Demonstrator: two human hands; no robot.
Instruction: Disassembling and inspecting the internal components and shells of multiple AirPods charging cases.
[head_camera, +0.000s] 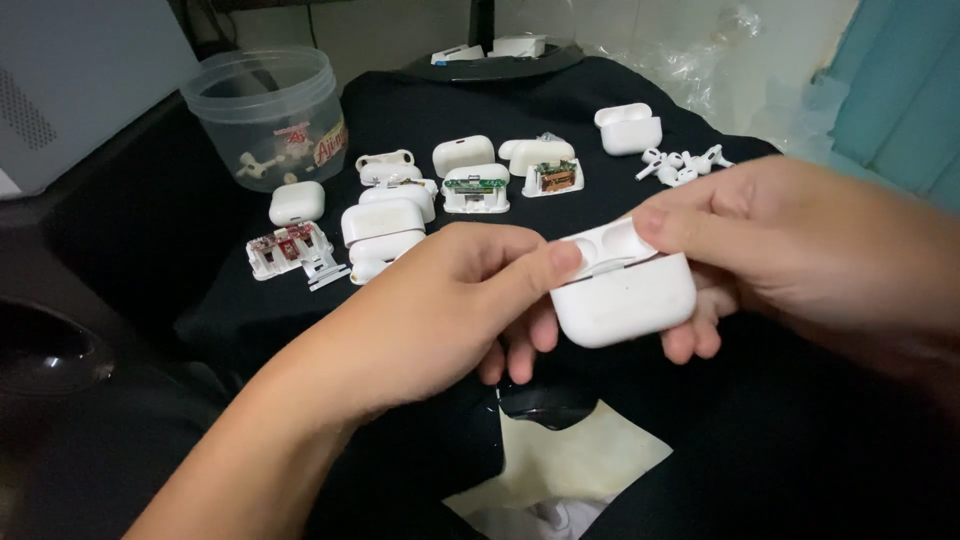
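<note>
Both my hands hold one white earbud charging case (625, 295) above the black cloth (420, 110). My left hand (440, 310) grips its left end, thumb on the upper edge and fingers curled underneath. My right hand (790, 250) holds the right end, thumb pressing the top insert with its two hollow wells. The case's lid is out of sight.
Several opened white cases and shells with bare circuit boards (470, 185) lie on the cloth behind. A pile of loose earbuds (682, 165) and an open case (628, 128) sit at the back right. A clear plastic tub (270, 110) stands at the back left.
</note>
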